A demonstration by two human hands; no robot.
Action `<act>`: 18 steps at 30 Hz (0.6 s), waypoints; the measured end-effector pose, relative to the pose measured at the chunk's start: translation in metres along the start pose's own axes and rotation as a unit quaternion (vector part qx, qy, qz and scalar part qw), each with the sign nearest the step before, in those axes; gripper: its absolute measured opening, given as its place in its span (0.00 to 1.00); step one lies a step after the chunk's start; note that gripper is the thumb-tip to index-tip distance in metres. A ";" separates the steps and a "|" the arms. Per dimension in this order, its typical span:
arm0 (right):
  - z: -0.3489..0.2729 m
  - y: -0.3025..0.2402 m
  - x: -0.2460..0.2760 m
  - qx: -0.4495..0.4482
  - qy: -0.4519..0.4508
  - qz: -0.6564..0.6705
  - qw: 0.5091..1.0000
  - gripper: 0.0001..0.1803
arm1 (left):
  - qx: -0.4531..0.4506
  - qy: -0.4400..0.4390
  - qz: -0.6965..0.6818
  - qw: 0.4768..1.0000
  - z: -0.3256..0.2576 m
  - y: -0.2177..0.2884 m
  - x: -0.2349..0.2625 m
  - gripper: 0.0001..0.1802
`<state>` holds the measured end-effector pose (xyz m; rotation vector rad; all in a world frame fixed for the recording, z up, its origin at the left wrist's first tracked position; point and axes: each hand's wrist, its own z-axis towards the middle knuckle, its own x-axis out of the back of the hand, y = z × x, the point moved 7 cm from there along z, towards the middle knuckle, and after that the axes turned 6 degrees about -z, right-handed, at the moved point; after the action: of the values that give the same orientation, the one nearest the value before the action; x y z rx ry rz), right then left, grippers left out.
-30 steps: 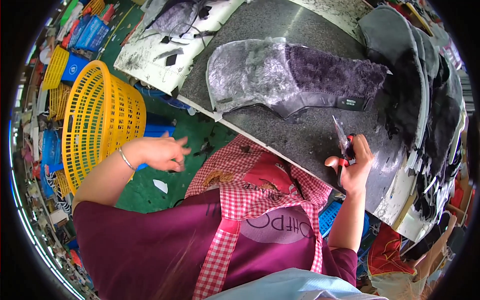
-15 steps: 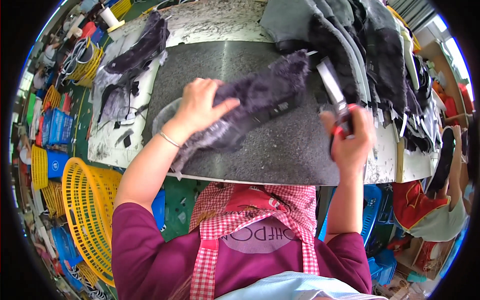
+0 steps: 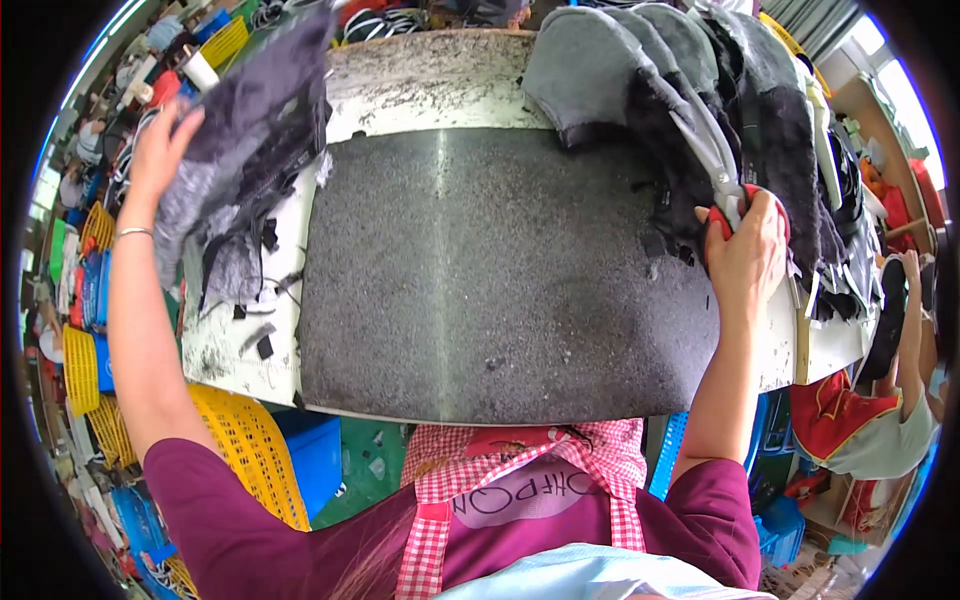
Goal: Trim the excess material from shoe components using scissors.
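Observation:
My left hand (image 3: 160,150) is at the far left, beside the left edge of a dark purple-grey furry fabric piece (image 3: 255,85), which is slightly blurred. Its thumb stands apart from the fingers, and I see nothing gripped in it. The furry piece lies over other dark scraps at the table's left side. On the right, my right hand (image 3: 748,250) is wrapped round the red handles of a pair of scissors (image 3: 715,160). Their pale blades point up and away, over a pile of grey and black furry pieces (image 3: 590,65).
A dark speckled board (image 3: 480,270) covers the middle of the white table (image 3: 420,70). Small black scraps (image 3: 264,346) lie at its left. A yellow basket (image 3: 250,440) and a blue bin (image 3: 310,460) stand below the left edge. Another person (image 3: 850,425) is at the far right.
The furry piece has gone from the board to the left side, and my left hand has moved there too. My right hand with the scissors has shifted right, to the grey pile.

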<state>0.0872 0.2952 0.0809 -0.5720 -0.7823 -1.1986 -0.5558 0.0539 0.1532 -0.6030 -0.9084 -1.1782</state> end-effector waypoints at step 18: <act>0.051 -0.023 -0.043 0.022 -0.029 0.136 0.990 0.22 | -0.116 0.103 -0.017 0.988 -0.046 0.129 -0.078 0.37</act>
<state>0.0464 0.3531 0.0785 -0.6569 -0.7510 -0.9146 -0.4289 0.0947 0.0698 -0.6412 -0.6131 -1.3609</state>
